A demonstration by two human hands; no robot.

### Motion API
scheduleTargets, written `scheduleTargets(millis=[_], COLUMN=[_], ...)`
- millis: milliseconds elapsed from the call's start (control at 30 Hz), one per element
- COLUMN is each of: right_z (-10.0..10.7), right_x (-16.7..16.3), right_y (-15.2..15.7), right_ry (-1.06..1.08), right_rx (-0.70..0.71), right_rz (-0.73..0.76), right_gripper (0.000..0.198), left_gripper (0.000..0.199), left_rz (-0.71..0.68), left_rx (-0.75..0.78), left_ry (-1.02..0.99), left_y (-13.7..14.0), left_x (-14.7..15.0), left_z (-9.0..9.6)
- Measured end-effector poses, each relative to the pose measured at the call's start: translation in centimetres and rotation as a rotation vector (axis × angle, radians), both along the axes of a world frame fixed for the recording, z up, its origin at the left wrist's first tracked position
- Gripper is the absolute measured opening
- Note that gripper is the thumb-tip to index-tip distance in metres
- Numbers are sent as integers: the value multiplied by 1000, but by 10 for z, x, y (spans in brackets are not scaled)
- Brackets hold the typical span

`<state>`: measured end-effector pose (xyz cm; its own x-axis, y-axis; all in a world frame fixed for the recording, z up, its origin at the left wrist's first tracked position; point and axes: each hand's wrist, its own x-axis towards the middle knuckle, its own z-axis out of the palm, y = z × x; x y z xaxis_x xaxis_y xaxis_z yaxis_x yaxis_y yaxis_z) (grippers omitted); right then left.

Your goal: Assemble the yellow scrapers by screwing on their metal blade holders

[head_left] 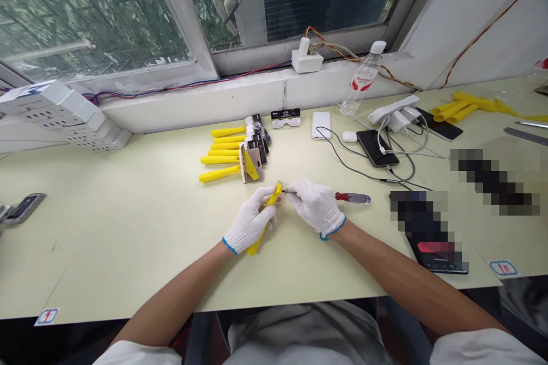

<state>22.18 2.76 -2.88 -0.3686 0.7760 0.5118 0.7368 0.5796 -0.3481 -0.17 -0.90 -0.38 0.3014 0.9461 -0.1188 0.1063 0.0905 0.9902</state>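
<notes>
My left hand [252,218], in a white knitted glove, is closed around a yellow scraper handle [272,201] that slants up and to the right. The handle's upper end comes out between thumb and fingers, and its lower end shows below the palm. Also gloved, my right hand [317,205] is closed at that upper end, where a thin dark tip meets the handle. A screwdriver [353,198] with a red and clear grip sticks out past the right hand's far side, in line with that tip. The hand hides most of its shaft.
Several yellow-handled scrapers [225,158] lie beyond my hands, near a black-and-white packet [286,118]. To the right are a power bank [321,125], a phone [377,147] with cables, a power strip [393,108], a water bottle [363,80] and yellow tubes [458,108]. White boxes [64,117] stand at left.
</notes>
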Motion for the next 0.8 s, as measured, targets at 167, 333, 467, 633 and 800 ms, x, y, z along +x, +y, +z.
scheduleTargets(millis=[167, 333, 467, 633, 800], right_z=[-1, -3, -4, -5, -3], right_x=[0, -1, -2, 0, 1], right_y=[-1, 1, 3, 4, 1], right_ry=[-27, -52, -44, -49, -59], right_rx=[-17, -20, -23, -32, -37], right_rz=[-11, 14, 7, 12, -21], right_gripper=[29, 28, 27, 27, 32], left_gripper=[49, 50, 49, 49, 49], left_rz=[1, -1, -6, -5, -1], left_rx=[3, 5, 14, 11, 2], left_ry=[-1, 5, 18, 24, 19], left_y=[0, 0, 0, -1, 0], left_x=[0, 0, 0, 0, 0], left_z=[0, 0, 1, 2, 0])
